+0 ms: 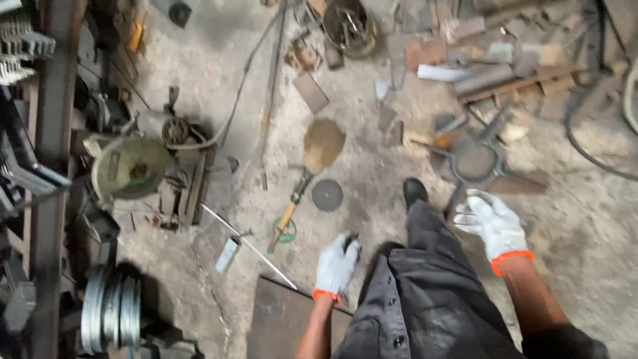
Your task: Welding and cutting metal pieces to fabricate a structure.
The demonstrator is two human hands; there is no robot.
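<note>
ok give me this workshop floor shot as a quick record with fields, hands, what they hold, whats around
setting: workshop with a dusty concrete floor, seen from above
left hand: white glove with orange cuff, closed around a small dark object, too blurred to name
right hand: same kind of glove, fingers spread, holds nothing
near left hand: thin metal rod, dark grinding disc, flat metal plate
further left: chop saw
top: round tin of parts, scrap metal pieces
clothing: dark trousers, black shoe
</note>
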